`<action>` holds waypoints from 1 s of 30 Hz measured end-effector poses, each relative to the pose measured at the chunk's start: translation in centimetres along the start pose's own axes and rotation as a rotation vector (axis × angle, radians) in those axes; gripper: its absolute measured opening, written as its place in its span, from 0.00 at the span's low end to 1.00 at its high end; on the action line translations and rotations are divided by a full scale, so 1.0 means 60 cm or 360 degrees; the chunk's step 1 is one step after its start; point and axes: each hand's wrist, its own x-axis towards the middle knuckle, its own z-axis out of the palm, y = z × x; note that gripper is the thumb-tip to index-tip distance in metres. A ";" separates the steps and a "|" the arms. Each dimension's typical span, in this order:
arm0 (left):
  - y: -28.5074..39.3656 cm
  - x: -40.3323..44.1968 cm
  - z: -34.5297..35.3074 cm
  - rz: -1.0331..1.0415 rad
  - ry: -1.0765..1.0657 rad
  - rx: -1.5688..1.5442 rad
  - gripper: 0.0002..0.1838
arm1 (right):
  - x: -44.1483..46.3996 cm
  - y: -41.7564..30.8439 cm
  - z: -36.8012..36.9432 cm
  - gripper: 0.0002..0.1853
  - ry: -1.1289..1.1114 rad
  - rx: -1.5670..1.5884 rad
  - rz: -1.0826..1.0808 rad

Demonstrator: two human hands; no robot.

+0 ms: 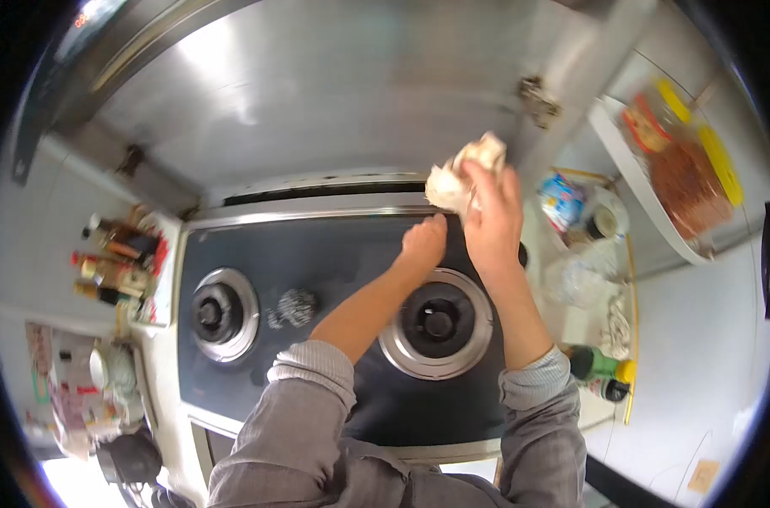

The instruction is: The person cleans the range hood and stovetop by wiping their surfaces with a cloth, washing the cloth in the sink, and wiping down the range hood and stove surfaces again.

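A crumpled cream cloth [487, 152] is bunched in my right hand [497, 222], raised above the back right edge of the stovetop. The cloth is a little blurred, and part of it lies behind the fingers. My left hand [425, 244] is closed like a fist close by, over the back of the black glass stovetop [343, 254]. Its fingers are curled out of sight, so whatever it may hold is hidden. Below both hands is the right burner [438, 323]. A steel wool scrubber [297, 306] rests on the glass farther left, beside the left burner [217, 313].
A steel panel [360, 102] rises behind the stove. Several bottles [114, 262] stand in a rack at left. On the right counter are a blue packet [561, 201], plastic bags and a green bottle [595, 364]. A white wall shelf [643, 182] holds yellow-lidded jars [690, 182].
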 end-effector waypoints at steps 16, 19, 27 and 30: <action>-0.056 -0.338 -0.259 -0.0877 0.0658 -0.1837 0.05 | -0.094 -0.099 0.277 0.18 -0.1284 -0.0436 -0.0006; -0.083 -0.412 -0.278 -0.0854 0.0774 -0.1626 0.05 | -0.087 -0.164 0.292 0.15 -0.1365 -0.0391 0.0002; -0.164 -0.615 -0.283 -0.1305 0.1125 -0.1863 0.03 | -0.021 -0.326 0.292 0.18 -0.0783 0.0337 -0.0017; -0.172 -0.688 -0.285 -0.1475 0.1337 -0.1924 0.04 | -0.011 -0.472 0.246 0.21 -0.0738 0.0830 -0.0055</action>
